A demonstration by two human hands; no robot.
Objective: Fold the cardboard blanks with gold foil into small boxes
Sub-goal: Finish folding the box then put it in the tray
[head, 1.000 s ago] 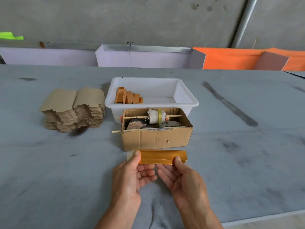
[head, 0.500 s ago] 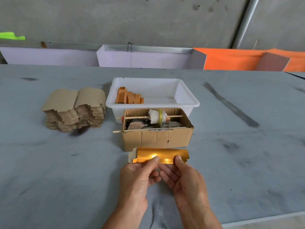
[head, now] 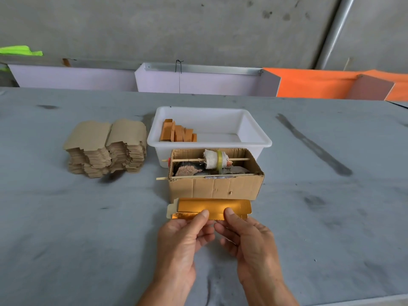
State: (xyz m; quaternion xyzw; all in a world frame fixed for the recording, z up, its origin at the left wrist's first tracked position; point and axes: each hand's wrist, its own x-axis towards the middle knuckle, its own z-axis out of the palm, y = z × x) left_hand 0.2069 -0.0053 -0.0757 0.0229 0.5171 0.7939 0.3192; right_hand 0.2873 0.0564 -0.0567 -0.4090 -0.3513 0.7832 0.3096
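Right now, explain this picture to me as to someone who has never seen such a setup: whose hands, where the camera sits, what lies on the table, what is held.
No machine here: a person works bare-handed, filmed by a camera worn on their head, looking down. The left hand and right hand both pinch a gold foil blank by its near edge. On the grey table behind it stands an open cardboard box holding sticks and a wrapped roll. Behind that sits a white tub with a few orange folded boxes. To the left lies a stack of flat blanks.
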